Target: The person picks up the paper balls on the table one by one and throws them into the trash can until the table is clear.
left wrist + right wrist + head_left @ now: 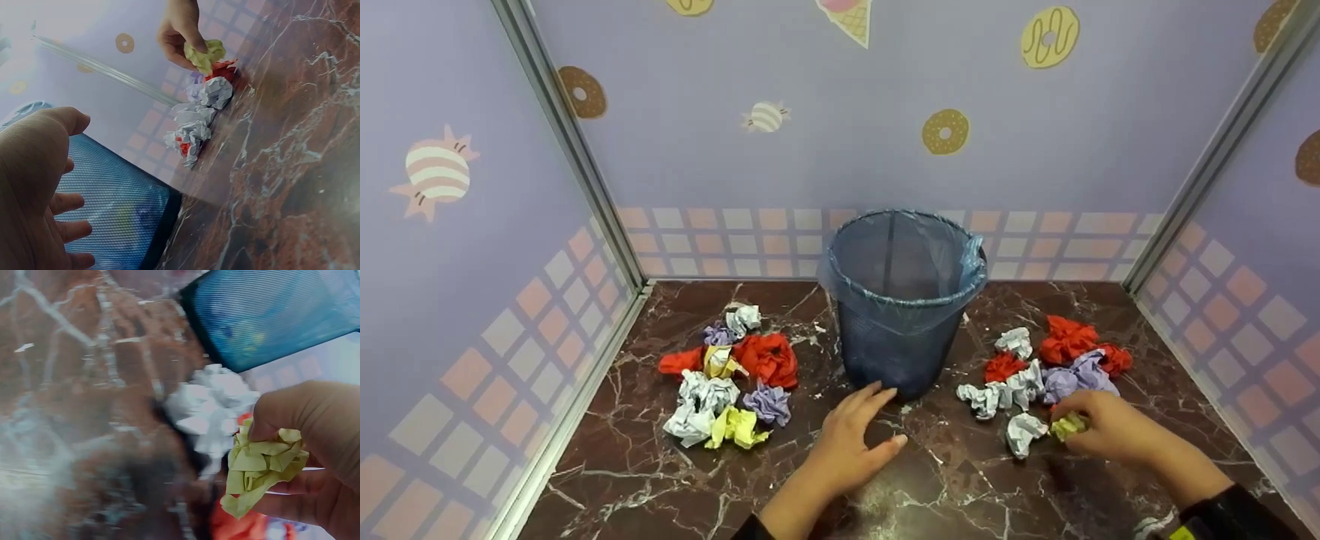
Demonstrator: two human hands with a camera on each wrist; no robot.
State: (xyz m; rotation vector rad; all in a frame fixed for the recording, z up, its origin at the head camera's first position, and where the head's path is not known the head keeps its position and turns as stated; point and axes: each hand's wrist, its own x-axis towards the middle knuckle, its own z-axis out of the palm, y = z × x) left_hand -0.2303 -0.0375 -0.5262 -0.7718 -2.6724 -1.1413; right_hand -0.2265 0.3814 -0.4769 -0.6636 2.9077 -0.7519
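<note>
Being pinched by the right hand (1102, 427): yellow paper ball (1067, 428), front-right of the mesh bin (896, 349). Left hand (849, 444) is held just before the bin, fingers extended. Crumpled paper (709, 391) is scattered either side of it.

Head view: table (660, 480) seen from its near side, angled forward and down; back edge and both back corners taken in, bin (896, 352) placed centrally. Left wrist view: set low, steeply tilted, left hand (28, 191) caught close; faced past the bin toward the metal strip (112, 79) at the back right corner. Right wrist view: tilted, close over the table, bin cut by the frame; right hand (315, 455) and yellow paper ball (261, 464) shared with both other views.
</note>
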